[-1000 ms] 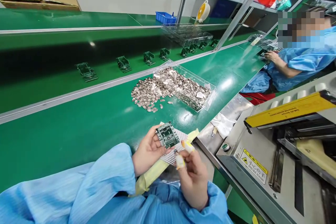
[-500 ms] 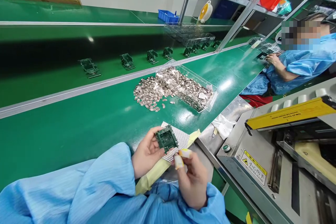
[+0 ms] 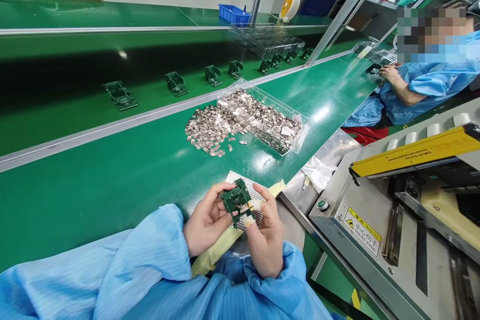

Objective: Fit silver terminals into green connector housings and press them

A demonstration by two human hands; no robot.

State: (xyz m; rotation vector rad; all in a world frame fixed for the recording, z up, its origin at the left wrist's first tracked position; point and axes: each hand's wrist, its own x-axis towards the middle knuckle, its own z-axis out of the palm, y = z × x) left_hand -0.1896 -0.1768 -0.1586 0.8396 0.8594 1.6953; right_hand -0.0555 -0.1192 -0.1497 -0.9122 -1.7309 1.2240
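A small green circuit board sits between my hands, just above the front of the green belt. My left hand grips its left side. My right hand pinches its right side with fingertips wearing pale finger cots. Under the board lies a perforated silver sheet, partly hidden by my hands. A heap of small metal parts spills across the belt from a clear plastic tray, which lies beyond my hands.
A row of green boards stands on the upper belt behind a metal rail. A grey machine with a yellow bar is on my right. Across the belt, a co-worker's hand works among boards.
My right hand has closed onto the board, which my left hand alone held before. The board has turned slightly, and the view has shifted a little.
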